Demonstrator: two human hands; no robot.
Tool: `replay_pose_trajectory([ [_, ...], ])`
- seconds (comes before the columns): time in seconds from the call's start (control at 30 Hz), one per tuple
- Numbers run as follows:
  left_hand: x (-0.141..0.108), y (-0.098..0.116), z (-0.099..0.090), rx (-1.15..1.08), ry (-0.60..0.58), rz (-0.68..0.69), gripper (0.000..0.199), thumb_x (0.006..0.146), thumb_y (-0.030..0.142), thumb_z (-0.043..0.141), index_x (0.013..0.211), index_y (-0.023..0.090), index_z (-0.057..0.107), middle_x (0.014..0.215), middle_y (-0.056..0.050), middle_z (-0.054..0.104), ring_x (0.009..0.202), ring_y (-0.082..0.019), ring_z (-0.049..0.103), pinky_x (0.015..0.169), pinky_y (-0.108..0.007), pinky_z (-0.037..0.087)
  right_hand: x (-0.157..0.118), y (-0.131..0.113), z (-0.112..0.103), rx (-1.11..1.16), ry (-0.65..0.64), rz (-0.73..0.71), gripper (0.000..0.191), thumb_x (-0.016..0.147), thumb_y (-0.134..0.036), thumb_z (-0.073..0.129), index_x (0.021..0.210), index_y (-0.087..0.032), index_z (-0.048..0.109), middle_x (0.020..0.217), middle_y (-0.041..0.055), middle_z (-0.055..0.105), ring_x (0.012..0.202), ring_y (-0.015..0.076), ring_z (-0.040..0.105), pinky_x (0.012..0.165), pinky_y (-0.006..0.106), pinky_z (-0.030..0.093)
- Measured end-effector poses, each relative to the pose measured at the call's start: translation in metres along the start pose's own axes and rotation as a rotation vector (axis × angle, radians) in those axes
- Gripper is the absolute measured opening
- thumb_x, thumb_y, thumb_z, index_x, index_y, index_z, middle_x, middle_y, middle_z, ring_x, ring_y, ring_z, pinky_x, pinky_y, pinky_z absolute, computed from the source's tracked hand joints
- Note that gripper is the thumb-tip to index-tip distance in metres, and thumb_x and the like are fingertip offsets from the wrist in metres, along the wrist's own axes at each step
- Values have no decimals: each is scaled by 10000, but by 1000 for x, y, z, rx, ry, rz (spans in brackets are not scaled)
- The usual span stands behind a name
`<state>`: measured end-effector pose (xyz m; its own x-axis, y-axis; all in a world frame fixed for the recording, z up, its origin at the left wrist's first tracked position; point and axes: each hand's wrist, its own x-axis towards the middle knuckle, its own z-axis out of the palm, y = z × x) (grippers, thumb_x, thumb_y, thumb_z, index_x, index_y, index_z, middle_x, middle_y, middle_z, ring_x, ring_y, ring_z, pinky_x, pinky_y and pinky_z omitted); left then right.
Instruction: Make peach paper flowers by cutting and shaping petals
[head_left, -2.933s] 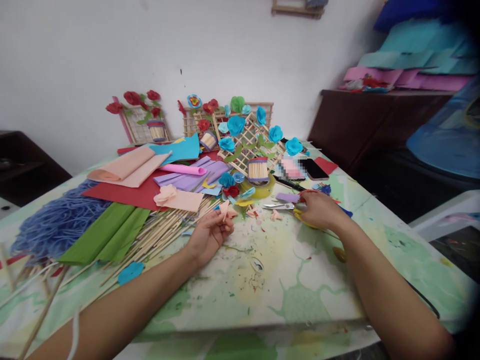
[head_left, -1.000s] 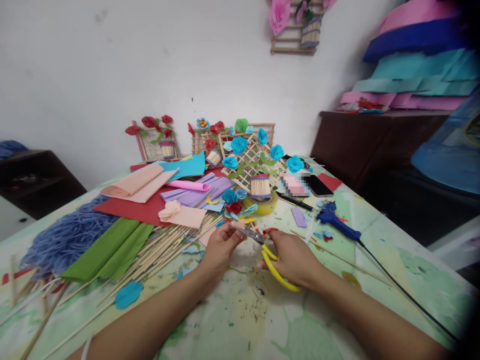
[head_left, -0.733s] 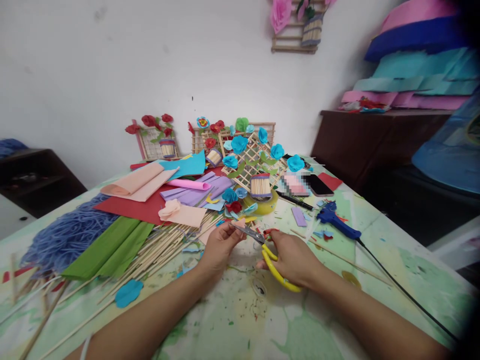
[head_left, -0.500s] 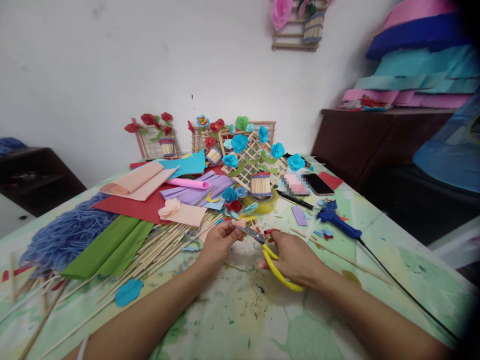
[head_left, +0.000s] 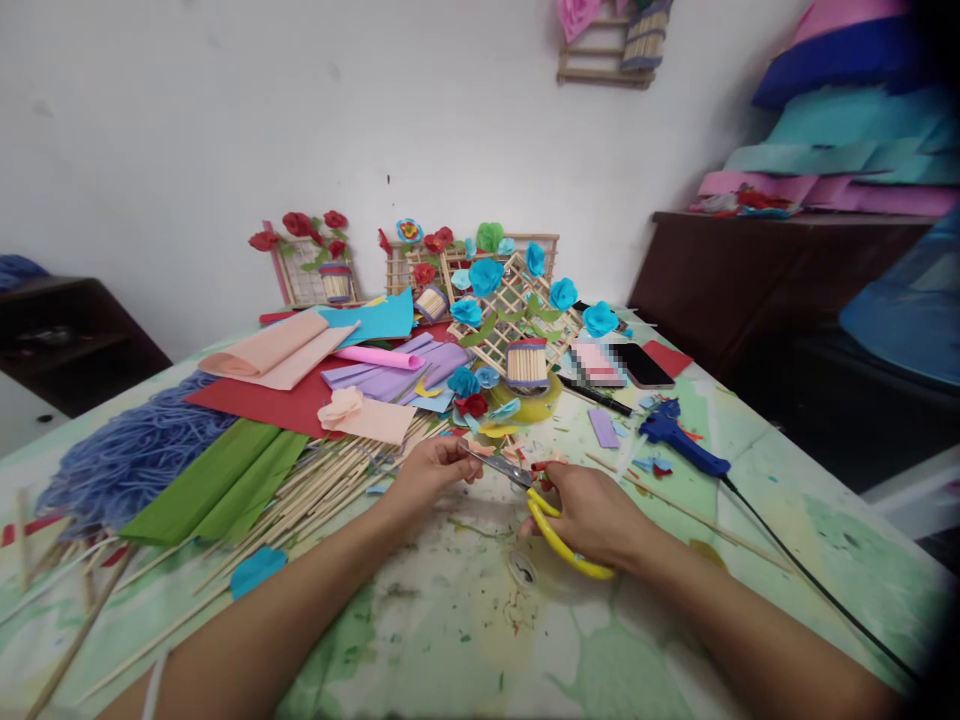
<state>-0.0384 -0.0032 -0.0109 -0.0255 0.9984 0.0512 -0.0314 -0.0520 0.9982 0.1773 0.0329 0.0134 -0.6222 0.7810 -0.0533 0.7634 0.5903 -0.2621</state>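
Note:
In my right hand I grip a pair of scissors with yellow handles and metal blades. The blades point left, and their tips reach the fingertips of my left hand. Those fingers are pinched together; whatever they hold is too small or hidden to make out. Small peach paper scraps lie just behind the blades. Left of them, a peach paper flower rests by a peach paper piece. A round whitish disc lies on the table below the scissors.
A blue glue gun with a black cord lies at right, near a phone. Wooden sticks, green paper and blue yarn cover the left. Behind stands a stick lattice with blue paper flowers.
The peach paper that showed beside my left fingers is no longer visible there. The camera view has shifted slightly. My right hand still grips the scissors.

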Motion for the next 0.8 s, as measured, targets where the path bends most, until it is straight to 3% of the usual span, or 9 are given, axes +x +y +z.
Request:
replay_pose_trajectory([
  [0.27, 0, 8, -10, 12, -88, -137, 65, 612, 211, 704, 614, 157, 667, 556, -9, 616, 492, -100, 499, 502, -209, 370, 0, 1, 2, -60, -15, -35, 375, 731, -546, 568, 847, -189, 587, 759, 63, 648, 679, 206, 591, 523, 254, 288],
  [0.8, -6, 23, -12, 59, -129, -151, 98, 641, 227, 708, 593, 159, 656, 531, -6, 604, 481, -98, 472, 460, -198, 327, 0, 3, 2, -101, -19, -79, 486, 759, -652, 465, 774, -184, 598, 729, 72, 631, 647, 201, 575, 533, 263, 293],
])
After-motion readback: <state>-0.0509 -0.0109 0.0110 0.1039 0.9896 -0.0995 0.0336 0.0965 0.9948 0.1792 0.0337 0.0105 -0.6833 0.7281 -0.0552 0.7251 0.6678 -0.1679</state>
